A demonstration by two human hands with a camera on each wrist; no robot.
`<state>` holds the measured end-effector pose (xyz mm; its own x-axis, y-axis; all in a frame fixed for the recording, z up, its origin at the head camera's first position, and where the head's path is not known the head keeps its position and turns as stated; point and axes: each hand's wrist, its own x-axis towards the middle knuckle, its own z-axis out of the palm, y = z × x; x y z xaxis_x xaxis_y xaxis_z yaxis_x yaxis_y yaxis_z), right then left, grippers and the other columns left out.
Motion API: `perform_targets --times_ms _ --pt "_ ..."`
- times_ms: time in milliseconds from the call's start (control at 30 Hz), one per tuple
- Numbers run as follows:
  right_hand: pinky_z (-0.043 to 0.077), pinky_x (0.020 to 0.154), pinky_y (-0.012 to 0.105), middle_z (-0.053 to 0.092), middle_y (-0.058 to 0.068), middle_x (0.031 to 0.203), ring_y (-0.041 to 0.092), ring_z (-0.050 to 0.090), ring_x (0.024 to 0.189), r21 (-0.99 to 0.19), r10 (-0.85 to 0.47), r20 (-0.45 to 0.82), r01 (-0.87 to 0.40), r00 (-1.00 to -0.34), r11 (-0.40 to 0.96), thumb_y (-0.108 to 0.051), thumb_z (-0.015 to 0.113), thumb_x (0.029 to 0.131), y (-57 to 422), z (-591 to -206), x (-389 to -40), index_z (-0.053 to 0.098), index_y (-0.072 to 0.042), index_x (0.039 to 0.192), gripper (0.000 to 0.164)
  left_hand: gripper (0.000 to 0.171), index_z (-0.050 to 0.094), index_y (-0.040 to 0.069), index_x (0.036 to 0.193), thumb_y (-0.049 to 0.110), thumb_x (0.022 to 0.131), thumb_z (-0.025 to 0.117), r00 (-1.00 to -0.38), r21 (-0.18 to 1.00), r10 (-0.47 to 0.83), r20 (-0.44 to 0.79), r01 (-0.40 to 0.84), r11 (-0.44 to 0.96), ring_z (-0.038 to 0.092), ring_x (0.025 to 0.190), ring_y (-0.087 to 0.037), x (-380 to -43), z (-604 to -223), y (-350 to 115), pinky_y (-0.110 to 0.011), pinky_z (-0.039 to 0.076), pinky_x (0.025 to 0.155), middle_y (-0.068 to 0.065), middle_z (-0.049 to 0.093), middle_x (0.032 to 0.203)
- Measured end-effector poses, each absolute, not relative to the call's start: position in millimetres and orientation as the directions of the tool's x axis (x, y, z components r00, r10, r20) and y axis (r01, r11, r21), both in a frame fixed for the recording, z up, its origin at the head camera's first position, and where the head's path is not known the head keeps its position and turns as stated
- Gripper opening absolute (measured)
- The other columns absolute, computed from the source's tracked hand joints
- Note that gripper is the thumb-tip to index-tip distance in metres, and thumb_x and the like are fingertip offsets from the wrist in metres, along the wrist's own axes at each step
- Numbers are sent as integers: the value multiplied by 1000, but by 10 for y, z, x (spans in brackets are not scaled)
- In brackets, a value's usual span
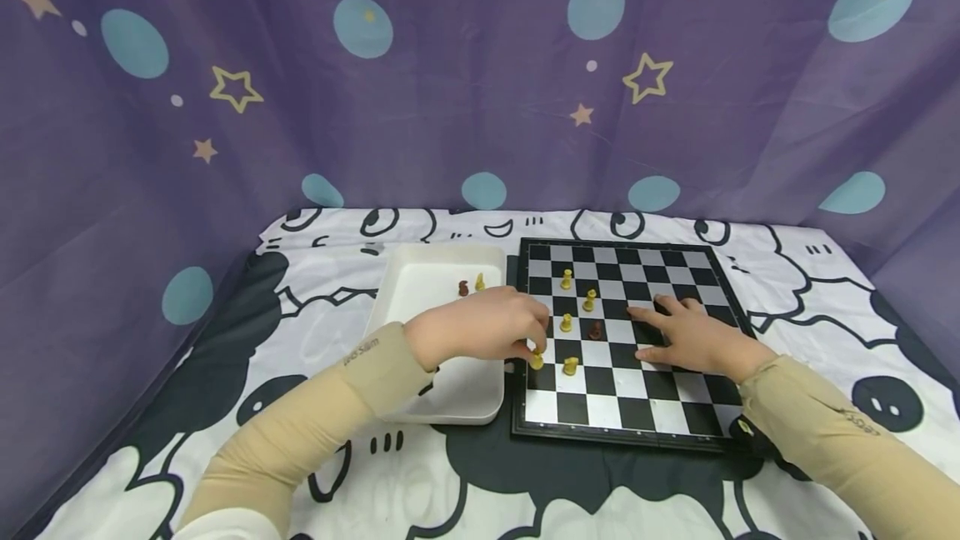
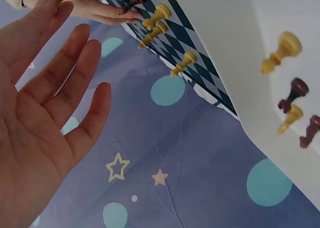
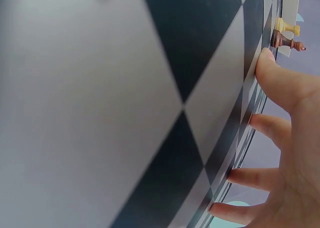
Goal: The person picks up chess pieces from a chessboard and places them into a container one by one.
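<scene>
Chessboard (image 1: 670, 416), right of centre, head view: one. White tray (image 1: 420, 282), mid-frame: one. Yellow pieces (image 1: 566, 322) on board: four, plus one in fingers (image 1: 536, 325) of left hand (image 1: 480, 323). Dark pieces (image 1: 596, 330) on board: one. Tray, right side of left wrist frame: two yellow, two dark showing; tray partly hidden. Hands: two.

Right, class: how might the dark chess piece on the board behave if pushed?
The dark chess piece stands upright and slim, so it could tip. Its rounded base suggests it may roll once down. It's small, so probably light.
</scene>
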<state>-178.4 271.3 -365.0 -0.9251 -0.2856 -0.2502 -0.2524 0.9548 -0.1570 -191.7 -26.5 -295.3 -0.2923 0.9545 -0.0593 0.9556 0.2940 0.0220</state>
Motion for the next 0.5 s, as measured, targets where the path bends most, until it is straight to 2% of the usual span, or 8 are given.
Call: perform_targets --times_ms 333,500 --pt "40 86 69 32 31 143 57 32 124 -145 -289 -243 -260 -926 955 -67 56 80 2712 -3666 -1792 44 -18 142 80 10 75 20 88 27 81 74 -311 6 949 -41 950 312 60 81 -8 -1975 -2934 -390 -23 48 72 5 63 87" --pt "40 86 69 32 31 143 57 32 124 -150 -290 -234 -260 -928 954 -66 56 81 2719 -3658 -1784 44 -17 142 80 12 75 20 90 29 81 73 -330 -14 943 -32 944 330 61 82 -8 -2013 -2920 -446 -26 50 75 7 64 89"
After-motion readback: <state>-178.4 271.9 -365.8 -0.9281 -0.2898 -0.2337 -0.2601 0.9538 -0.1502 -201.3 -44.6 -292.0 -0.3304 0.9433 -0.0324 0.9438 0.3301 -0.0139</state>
